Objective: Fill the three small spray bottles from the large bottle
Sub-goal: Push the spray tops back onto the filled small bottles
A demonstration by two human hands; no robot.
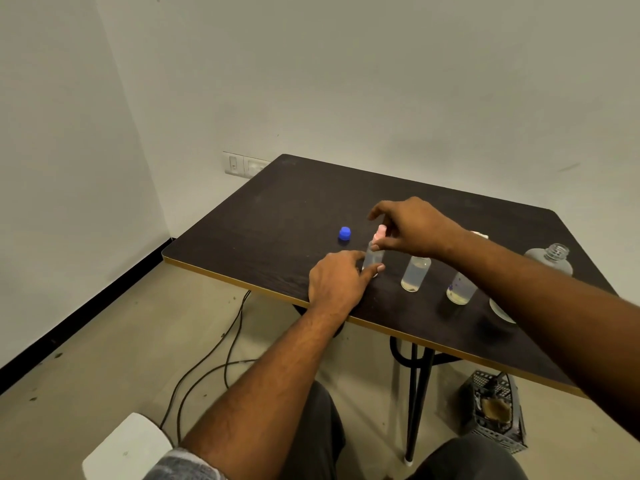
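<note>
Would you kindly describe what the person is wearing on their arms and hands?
Both hands are bare: no gloves or watch show on the left hand or right hand. The forearms are uncovered. A grey sleeve shows near the left elbow; none shows on the right arm.

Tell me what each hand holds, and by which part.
The left hand grips the leftmost small spray bottle by its lower body; the right hand pinches its pink spray top.
</note>
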